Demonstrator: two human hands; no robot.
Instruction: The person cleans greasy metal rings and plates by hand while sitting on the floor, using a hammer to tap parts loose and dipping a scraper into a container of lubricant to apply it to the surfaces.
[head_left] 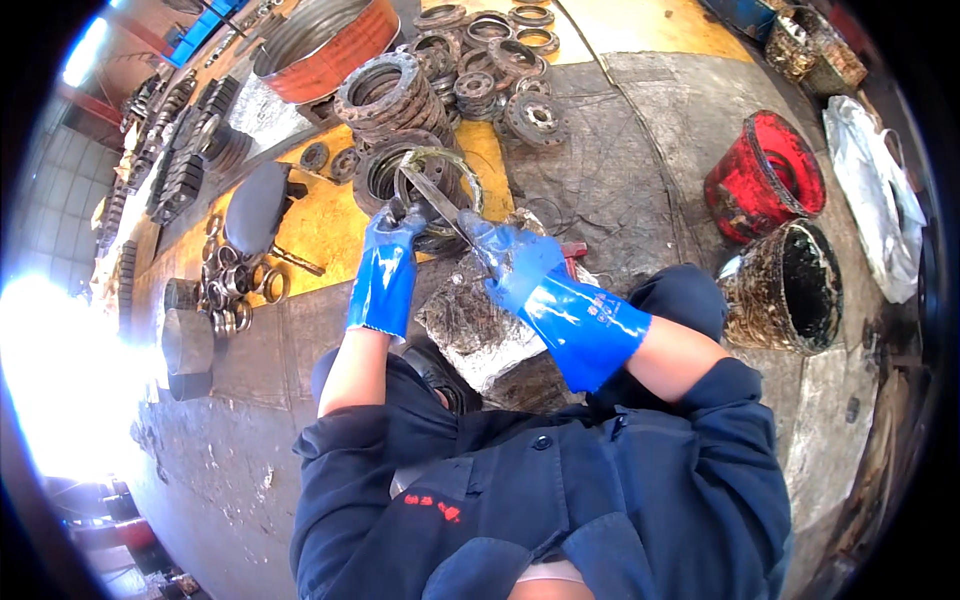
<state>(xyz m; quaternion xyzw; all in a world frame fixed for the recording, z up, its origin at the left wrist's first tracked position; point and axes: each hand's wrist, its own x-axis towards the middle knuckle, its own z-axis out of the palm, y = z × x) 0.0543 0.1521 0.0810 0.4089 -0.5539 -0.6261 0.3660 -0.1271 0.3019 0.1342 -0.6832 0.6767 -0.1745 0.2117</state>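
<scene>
Both my hands wear long blue rubber gloves. My left hand (393, 240) is closed on the near left side of a greasy metal ring (455, 159), which is tilted up in front of me. My right hand (515, 262) grips a long flat metal blade, like a knife or scraper (432, 192); its handle is hidden in the glove. The blade points up and left, across the ring's opening, its tip near the far left rim. Whether the edge touches the ring I cannot tell. Below my hands stands a grimy, pale-crusted block (480, 325).
Stacked dirty rings (385, 95) and flanged discs (537, 118) lie just beyond. Small rings (235, 285) and a dark stool seat (257, 207) are at left. A red bucket (735, 185), a crusted bucket (760, 290) and a white plastic bag (870, 180) are at right.
</scene>
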